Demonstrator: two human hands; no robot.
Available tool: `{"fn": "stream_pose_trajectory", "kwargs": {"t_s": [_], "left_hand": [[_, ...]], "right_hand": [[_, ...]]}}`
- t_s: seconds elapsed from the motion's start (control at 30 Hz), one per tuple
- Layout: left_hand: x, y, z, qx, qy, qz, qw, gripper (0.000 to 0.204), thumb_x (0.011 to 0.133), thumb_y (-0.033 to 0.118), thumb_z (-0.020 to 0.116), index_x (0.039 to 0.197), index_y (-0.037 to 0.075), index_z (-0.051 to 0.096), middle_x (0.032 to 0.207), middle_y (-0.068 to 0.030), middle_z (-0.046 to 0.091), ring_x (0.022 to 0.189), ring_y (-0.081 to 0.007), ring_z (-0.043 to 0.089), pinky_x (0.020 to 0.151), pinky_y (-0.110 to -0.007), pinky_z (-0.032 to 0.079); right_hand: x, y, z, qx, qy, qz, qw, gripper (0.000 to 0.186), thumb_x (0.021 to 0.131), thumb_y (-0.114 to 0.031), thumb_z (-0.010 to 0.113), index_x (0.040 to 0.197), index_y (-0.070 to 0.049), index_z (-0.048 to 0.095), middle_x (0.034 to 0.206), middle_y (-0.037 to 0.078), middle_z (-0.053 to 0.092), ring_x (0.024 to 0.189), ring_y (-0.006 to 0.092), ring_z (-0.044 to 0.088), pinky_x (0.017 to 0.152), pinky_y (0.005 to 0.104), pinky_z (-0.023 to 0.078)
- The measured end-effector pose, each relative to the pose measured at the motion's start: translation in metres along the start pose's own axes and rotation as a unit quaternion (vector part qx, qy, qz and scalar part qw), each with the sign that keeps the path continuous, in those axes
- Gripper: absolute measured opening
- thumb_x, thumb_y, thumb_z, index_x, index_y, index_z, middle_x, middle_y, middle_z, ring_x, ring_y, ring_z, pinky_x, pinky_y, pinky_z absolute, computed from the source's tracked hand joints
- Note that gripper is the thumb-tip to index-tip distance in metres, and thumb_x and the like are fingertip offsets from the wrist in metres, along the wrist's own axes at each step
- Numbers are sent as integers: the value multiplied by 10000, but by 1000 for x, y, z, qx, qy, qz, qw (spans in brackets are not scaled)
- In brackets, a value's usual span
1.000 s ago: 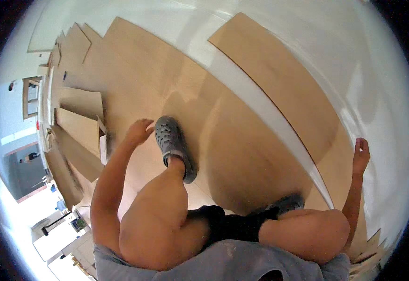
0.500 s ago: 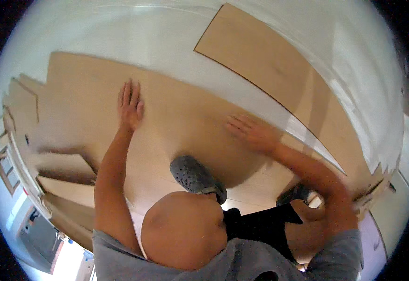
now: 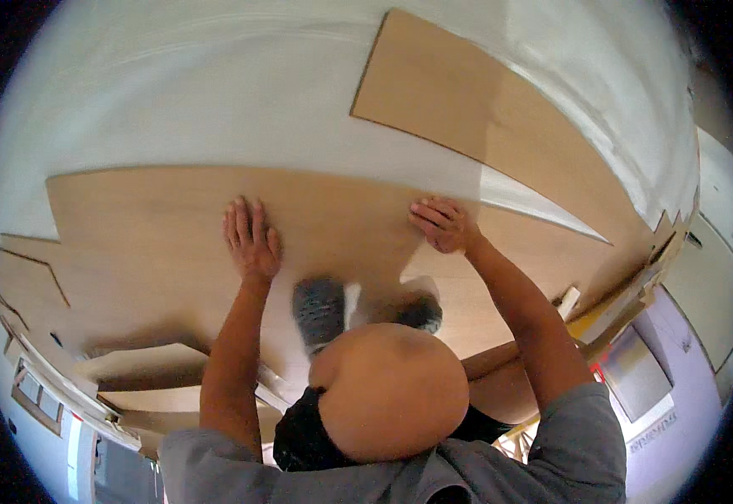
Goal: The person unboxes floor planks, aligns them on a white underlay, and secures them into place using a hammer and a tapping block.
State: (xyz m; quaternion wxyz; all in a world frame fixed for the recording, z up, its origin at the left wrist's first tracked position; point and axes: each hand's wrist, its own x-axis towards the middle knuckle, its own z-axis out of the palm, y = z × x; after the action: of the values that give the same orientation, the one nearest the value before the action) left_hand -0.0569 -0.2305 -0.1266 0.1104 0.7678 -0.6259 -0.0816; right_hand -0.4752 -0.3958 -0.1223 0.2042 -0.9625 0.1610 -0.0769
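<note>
Both of my hands press on a light wood-coloured floor plank (image 3: 157, 210) that lies along the edge of the laid boards. My left hand (image 3: 253, 244) rests flat on it near the middle, fingers spread forward. Farther right, my right hand (image 3: 444, 225) lies on the same plank close to its far edge, its fingers slightly bent and pointing left. Neither hand grips anything. Beyond the plank stretches a white underlay sheet (image 3: 207, 92). A second plank (image 3: 467, 97) lies on this sheet at the far right, slanting toward the laid boards.
My dark grey clog (image 3: 319, 309) stands on the boards behind the plank, with my other shoe (image 3: 421, 312) beside it. Loose board pieces (image 3: 152, 370) lie at the left. Stepped board ends (image 3: 26, 273) show farther left. A pale purple wall (image 3: 690, 353) rises at the right.
My view has turned and my body has shifted right, with both feet now side by side. My right hand has drawn in to the plank's far edge; my left stays flat on the plank.
</note>
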Motion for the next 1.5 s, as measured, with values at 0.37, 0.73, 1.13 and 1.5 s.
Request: {"fn": "stream_pose_trajectory", "kwargs": {"t_s": [0.37,0.73,1.13,1.5], "left_hand": [[-4,0,7,-106,22,8,994,525,1039,336,402,1476,49,446,1578,-208,337,1467,-368,285,1190,-516,221],[-6,-1,0,33,-6,64,997,567,1057,345,376,1524,25,360,1595,-224,288,1469,-371,280,1198,-494,215],[63,-47,-158,115,-446,68,885,394,1019,251,549,1367,66,559,1396,-185,558,1278,-338,547,1092,-432,411],[48,-113,-251,113,-417,-80,898,382,1000,337,583,1276,75,623,1195,-189,687,1102,-324,666,960,-417,502]], "right_hand": [[0,6,18,-13,-105,25,994,605,919,-272,550,1496,-152,412,1556,71,403,1416,286,396,1176,423,335],[-291,-59,-93,26,171,639,750,461,891,-210,624,1317,-41,576,1363,197,568,1299,369,495,1114,480,390],[-736,-140,8,-134,85,901,404,1121,667,-684,782,1551,-210,281,1487,260,423,1322,471,445,1087,578,370],[-724,-123,27,-319,-48,753,573,610,996,-266,589,1546,-321,332,1586,169,335,1355,406,439,1107,529,374]]}}
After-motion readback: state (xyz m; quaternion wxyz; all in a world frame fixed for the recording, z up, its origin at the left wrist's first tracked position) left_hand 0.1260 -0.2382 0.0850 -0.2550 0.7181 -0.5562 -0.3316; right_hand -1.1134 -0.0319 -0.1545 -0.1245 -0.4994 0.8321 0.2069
